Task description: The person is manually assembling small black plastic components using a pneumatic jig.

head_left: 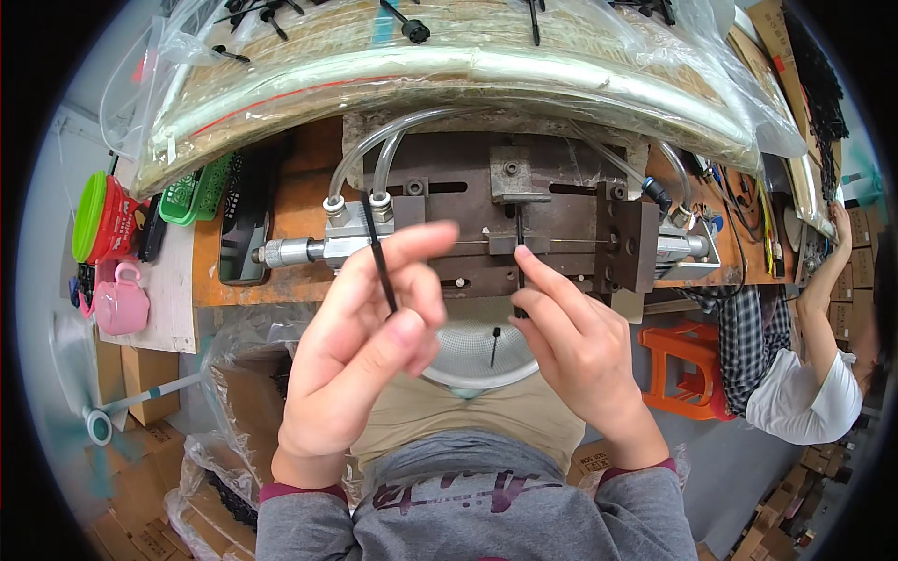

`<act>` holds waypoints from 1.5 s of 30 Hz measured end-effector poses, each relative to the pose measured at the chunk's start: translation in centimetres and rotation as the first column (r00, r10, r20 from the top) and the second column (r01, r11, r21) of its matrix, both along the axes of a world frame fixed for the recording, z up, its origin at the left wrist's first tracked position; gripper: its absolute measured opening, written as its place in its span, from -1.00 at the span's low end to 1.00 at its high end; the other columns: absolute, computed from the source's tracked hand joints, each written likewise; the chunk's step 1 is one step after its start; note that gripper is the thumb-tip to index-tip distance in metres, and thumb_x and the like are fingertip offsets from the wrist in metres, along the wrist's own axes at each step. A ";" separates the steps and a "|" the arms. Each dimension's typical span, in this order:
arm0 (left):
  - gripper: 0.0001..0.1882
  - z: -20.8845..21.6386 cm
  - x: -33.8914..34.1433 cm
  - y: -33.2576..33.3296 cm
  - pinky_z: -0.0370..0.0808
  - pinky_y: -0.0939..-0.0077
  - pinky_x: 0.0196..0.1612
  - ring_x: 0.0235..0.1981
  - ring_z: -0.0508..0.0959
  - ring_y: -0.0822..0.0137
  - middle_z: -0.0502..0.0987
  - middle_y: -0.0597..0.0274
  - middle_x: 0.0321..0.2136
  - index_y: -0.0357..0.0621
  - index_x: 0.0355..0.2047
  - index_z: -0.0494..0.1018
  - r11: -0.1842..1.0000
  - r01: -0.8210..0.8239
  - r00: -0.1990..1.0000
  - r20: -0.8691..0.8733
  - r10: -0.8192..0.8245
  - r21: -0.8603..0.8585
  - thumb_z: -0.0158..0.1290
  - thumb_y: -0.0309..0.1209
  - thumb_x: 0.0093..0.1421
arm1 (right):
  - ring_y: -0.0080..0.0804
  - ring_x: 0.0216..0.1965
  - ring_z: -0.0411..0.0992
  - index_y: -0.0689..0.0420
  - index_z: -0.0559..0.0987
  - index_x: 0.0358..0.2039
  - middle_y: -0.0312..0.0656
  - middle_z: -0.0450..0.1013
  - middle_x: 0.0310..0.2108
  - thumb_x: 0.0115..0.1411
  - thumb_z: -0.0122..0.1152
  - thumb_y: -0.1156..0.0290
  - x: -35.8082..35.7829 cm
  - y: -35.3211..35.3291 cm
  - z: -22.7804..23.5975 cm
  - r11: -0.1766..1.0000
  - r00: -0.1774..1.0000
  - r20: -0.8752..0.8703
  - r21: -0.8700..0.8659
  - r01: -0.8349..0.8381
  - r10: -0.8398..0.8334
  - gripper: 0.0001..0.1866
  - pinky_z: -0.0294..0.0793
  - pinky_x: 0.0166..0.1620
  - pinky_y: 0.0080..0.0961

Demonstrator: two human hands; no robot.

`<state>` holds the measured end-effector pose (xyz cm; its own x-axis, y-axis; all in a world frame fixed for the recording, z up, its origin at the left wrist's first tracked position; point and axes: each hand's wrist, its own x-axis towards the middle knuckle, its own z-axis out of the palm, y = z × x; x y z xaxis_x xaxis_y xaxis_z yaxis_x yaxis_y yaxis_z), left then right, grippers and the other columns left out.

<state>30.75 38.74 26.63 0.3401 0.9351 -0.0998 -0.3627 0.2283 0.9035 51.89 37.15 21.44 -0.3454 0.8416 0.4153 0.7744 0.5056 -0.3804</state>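
My left hand (360,346) is raised at the left of the metal fixture (449,206). A thin black rod (379,257) leans upright in its grip, the index finger stretched out past it. At the fixture's middle, my right hand (585,351) has its index fingertip on a second black rod (520,224), which lies in a small block (500,241) below a bolted clamp (511,173). The thumb and other fingers of that hand are pinched about the rod's near end, partly hidden. A thin wire runs sideways across the block. In my lap a white mesh basket (458,360) holds another black piece.
Air cylinders (299,251) with clear hoses (383,154) flank the fixture. Behind it stands a plastic-covered tray (468,70) with several black pieces. A pink cup (122,299) and green basket (196,192) are left. An orange stool (687,365) and another person (804,393) are right.
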 end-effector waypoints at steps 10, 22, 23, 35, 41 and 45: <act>-0.52 0.4 -0.6 -0.6 0.59 0.39 -0.12 -0.14 0.55 0.13 0.47 -0.10 -0.16 -0.44 -0.03 0.41 0.892 -0.083 0.930 -0.287 0.229 0.444 0.18 -0.61 -0.01 | -0.35 -0.57 0.46 0.19 0.50 -0.36 -0.10 0.50 -0.21 -0.10 0.30 0.48 0.4 1.4 3.5 0.990 0.997 0.027 -0.128 -0.062 0.066 -0.76 0.47 -0.49 -0.53; -0.72 -5.1 4.8 -0.1 0.51 0.55 -0.37 -0.41 0.58 0.29 0.54 0.04 -0.09 -0.25 -0.38 0.53 0.445 0.358 0.563 -0.570 0.598 0.821 0.28 -0.47 -0.16 | -0.27 -0.21 0.42 0.17 0.53 -0.47 -0.14 0.39 -0.35 -0.02 0.17 0.48 3.7 21.4 10.1 0.864 0.801 0.597 0.418 -0.283 -0.026 -0.92 0.47 -0.24 -0.40; -0.72 -5.6 5.0 -0.1 0.49 0.56 -0.40 -0.44 0.57 0.32 0.55 0.06 -0.09 -0.24 -0.38 0.54 0.440 0.374 0.541 -0.577 0.611 0.817 0.28 -0.47 -0.16 | -0.27 -0.25 0.43 0.17 0.52 -0.45 -0.15 0.39 -0.36 0.00 0.17 0.50 3.6 21.4 9.9 0.834 0.829 0.559 0.454 -0.314 0.008 -0.93 0.48 -0.26 -0.40; -0.74 -6.0 5.5 0.6 0.40 0.64 -0.55 -0.64 0.49 0.43 0.56 0.15 -0.09 -0.17 -0.39 0.55 0.450 0.475 0.407 -0.643 0.649 0.756 0.28 -0.42 -0.15 | -0.73 -0.60 0.28 0.17 0.56 -0.40 -0.38 0.45 -0.45 0.08 0.31 0.41 3.3 13.2 9.8 0.992 0.822 -0.555 -0.058 0.114 -0.127 -0.87 0.13 -0.56 -0.72; -0.68 -2.3 4.0 1.1 0.46 0.57 -0.50 -0.52 0.58 0.35 0.60 0.15 -0.19 -0.16 -0.34 0.56 0.494 0.457 0.525 -0.672 0.522 0.740 0.32 -0.31 -0.10 | -0.77 -0.54 0.32 0.20 0.59 -0.39 -0.39 0.45 -0.52 0.00 0.38 0.45 5.9 8.4 7.7 0.951 0.677 -0.720 -0.294 -0.098 -0.153 -0.83 0.16 -0.55 -0.83; -0.81 1.3 2.8 6.2 0.52 0.60 -0.31 -0.41 0.61 0.39 0.63 0.18 -0.42 -0.21 -0.37 0.59 0.356 0.250 0.564 -0.435 0.702 0.900 0.29 -0.49 -0.05 | -0.45 -0.27 0.50 0.37 0.57 -0.22 -0.09 0.40 -0.11 -0.08 0.33 0.72 5.1 3.7 5.9 0.946 0.599 -0.790 -0.281 -0.160 -0.133 -0.66 0.56 -0.31 -0.63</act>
<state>33.53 44.93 27.90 0.3474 0.6335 0.6914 0.5634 -0.7304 0.3861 57.01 40.88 27.37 -0.0155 0.9648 0.2627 0.0846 0.2630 -0.9611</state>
